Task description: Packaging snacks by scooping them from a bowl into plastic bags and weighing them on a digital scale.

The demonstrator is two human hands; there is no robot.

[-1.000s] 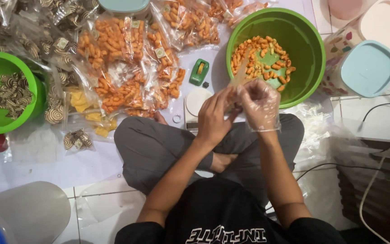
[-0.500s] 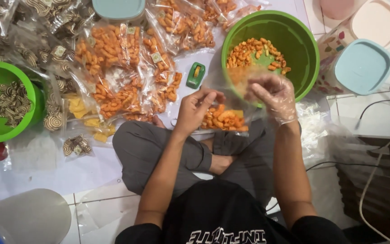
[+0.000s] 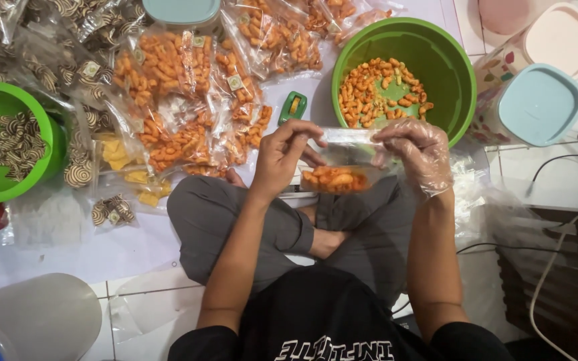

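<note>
Person sat cross-legged on floor. Left hand [image 3: 282,155] and gloved right hand [image 3: 417,155] each pinched top corner of clear bag [image 3: 340,167], mouth stretched flat between them, orange snacks settled at bottom. Bag hung above lap, just before green bowl [image 3: 451,60] of same snacks. Filled bags [image 3: 188,100] piled left; sealer-like green tool [image 3: 293,107] lay near.

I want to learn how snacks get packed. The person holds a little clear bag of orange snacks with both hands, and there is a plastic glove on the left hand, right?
Not quite. The head view shows the plastic glove on the right hand; the left hand is bare. The rest is right: both hands hold the little clear bag of orange snacks.
</note>
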